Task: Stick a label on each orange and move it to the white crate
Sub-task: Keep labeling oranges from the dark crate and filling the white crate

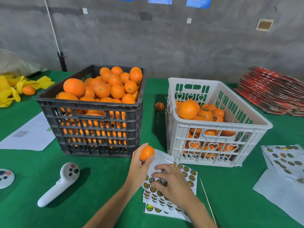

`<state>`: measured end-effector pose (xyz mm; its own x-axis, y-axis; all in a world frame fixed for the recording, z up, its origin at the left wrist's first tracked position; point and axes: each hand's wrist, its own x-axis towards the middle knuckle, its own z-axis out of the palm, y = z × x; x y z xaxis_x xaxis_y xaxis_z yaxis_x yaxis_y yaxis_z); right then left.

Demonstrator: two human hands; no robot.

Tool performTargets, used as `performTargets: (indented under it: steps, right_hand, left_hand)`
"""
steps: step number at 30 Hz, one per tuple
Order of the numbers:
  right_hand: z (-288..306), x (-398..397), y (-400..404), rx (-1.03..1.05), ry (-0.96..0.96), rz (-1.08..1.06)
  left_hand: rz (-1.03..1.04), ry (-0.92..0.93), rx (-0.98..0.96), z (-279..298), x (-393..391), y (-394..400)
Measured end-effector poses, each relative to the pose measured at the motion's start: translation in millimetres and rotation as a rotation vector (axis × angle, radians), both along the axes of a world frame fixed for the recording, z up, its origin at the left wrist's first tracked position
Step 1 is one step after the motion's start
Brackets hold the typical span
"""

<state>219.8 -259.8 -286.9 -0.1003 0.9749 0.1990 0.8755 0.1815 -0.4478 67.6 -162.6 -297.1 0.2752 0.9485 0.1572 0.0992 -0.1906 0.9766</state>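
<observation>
A person's left hand [139, 163] grips a small orange [146, 153] from below, fingers and thumb curled round it, lifted just above the top edge of a stack of label sheets [171, 191] near the front edge of a green-covered bench [102, 186]. The right hand [171, 181] lies palm-down across the sheets, fingers bent and spread, their tips on the round gold-and-black labels (whether a label is pinched cannot be told). Both forearms reach in from the bench's front edge, close together. Behind the hands, a black crate [92, 122] heaped with oranges stands left of centre, and the white crate [212, 129], partly filled with labelled fruit, stands to its right. One loose orange [159, 106] sits between the crates. A white handheld controller [60, 183] lies toward the front left.
</observation>
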Motion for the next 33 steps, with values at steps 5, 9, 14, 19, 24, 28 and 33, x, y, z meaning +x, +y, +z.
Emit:
performTargets:
  steps: [5,9,14,19,24,28,33]
  right_hand:
    - [2,-5,2,0.007,0.026,0.002]
    - [4,2,2,-0.055,0.109,-0.011]
    - [4,-3,10,-0.016,0.01,-0.024]
    - [-5,-15,14,-0.034,0.023,-0.036]
    - [-5,-19,17,-0.041,0.137,-0.073]
    - [-2,-21,18,-0.052,0.172,-0.096]
    - [1,-22,17,-0.046,0.212,-0.131]
  left_hand:
    - [-0.01,-0.047,-0.035,-5,-2,7]
    - [-0.073,-0.133,-0.096,-3,-13,13]
    - [-0.069,-0.147,-0.115,-2,-16,8]
    - [-0.044,-0.196,-0.126,2,-11,0]
    - [-0.029,-0.24,-0.149,2,-11,1]
    - [-0.023,-0.253,-0.152,1,-11,2]
    - [-0.028,-0.242,-0.141,-1,-12,3]
